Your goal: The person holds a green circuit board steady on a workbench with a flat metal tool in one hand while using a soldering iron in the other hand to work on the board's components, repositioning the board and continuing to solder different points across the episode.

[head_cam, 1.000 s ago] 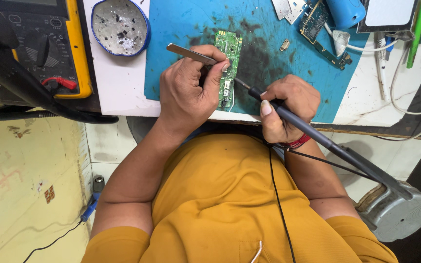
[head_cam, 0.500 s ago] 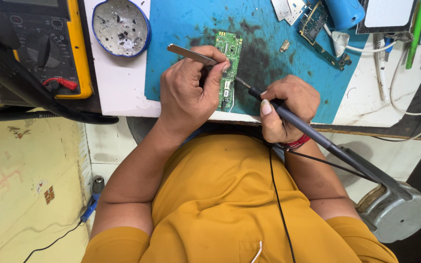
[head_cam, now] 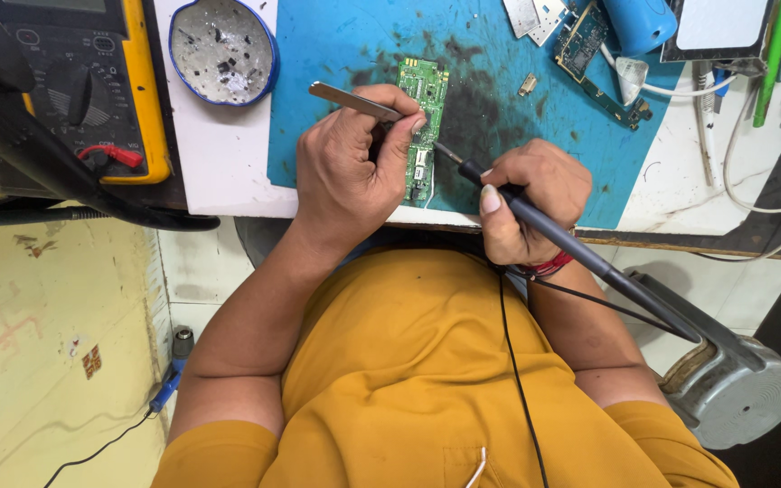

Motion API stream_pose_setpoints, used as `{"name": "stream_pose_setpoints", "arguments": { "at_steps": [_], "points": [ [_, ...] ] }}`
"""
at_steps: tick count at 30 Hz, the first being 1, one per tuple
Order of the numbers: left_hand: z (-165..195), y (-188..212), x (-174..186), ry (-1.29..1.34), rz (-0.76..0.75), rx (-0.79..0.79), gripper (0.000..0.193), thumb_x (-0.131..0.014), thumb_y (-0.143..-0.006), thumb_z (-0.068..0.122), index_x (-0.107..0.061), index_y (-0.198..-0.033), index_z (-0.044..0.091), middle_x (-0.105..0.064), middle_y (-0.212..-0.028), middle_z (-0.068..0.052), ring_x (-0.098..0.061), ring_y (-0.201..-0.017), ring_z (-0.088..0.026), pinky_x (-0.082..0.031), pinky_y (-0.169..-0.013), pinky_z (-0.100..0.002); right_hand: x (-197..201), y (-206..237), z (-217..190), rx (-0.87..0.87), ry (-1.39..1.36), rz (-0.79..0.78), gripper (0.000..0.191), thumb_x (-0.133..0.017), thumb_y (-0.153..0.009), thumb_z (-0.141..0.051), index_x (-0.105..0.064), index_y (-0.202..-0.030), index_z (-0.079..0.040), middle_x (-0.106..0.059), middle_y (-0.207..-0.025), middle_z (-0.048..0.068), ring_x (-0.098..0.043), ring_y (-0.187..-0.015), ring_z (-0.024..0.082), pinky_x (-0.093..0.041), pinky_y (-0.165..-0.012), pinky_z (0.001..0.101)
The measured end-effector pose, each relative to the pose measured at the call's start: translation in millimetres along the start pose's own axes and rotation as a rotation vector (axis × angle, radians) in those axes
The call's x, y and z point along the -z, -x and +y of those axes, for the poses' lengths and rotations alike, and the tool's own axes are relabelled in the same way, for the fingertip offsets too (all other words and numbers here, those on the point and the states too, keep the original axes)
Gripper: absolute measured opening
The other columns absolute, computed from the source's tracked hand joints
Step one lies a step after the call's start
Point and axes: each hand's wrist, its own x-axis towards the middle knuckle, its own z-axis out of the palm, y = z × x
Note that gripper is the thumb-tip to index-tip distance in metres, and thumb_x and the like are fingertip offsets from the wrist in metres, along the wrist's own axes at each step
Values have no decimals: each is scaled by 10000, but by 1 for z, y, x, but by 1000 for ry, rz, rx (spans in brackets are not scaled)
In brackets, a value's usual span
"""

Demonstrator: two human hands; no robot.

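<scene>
1. The blue mat lies on the white bench, under and beyond both hands.
2. The multimeter, yellow-edged, sits well to the left of the left hand.
3. The dish, blue-rimmed and full of grey residue, stands beyond the left hand, to its left.
4. The left hand is closed around the tweezers, whose handle sticks out to the left over its knuckles.
5. The right hand grips the iron like a pen, its cord trailing back towards the body.
6. The green board lies on the mat between the hands, partly under the left fingers.
7. The iron's tip meets the board just right of the left fingers.
</scene>
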Motion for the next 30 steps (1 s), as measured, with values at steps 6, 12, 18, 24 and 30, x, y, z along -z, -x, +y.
{"name": "stream_pose_setpoints", "arguments": {
  "at_steps": [6,12,18,24,30],
  "points": [
    [0,0,0,2,5,-6,100,-738,-1037,51,-641,-1059,51,-712,-900,-37,-672,-693,-134,-515,-635,-277,-2,0,0,-17,5,19,114,-636,-955,-119,-579,-958,-21,-660,-831,138,-593,-665,262,-463,-603,344],
    [0,1,0,1,5,0,102,-740,-1035,52,-642,-1061,50,-711,-891,-33,-668,-684,-135,-512,-630,-280,0,0,0,-3,6,8,114,-639,-942,-120,-585,-951,-21,-646,-809,129,-577,-664,272,-447,-589,353],
    [0,1,0,-2,4,-15,104,-739,-1040,53,-638,-1063,50,-712,-903,-34,-671,-694,-136,-514,-637,-282,-2,0,0,-9,23,10,114,-640,-962,-116,-582,-968,-18,-654,-832,133,-585,-660,267,-453,-599,351],
    [0,1,1,-4,-1,-3,98,-738,-1034,51,-643,-1059,49,-714,-902,-34,-677,-690,-133,-516,-629,-277,-2,0,-1,-21,24,19,101,-643,-958,-100,-584,-973,-20,-655,-851,138,-609,-668,270,-473,-612,353],
    [0,0,0,3,7,-11,98,-737,-1037,48,-642,-1061,48,-714,-909,-35,-674,-694,-131,-518,-636,-274,-1,-1,-1,-15,25,7,99,-644,-947,-85,-580,-964,-11,-660,-853,134,-616,-688,277,-479,-614,356]
  ]
}}
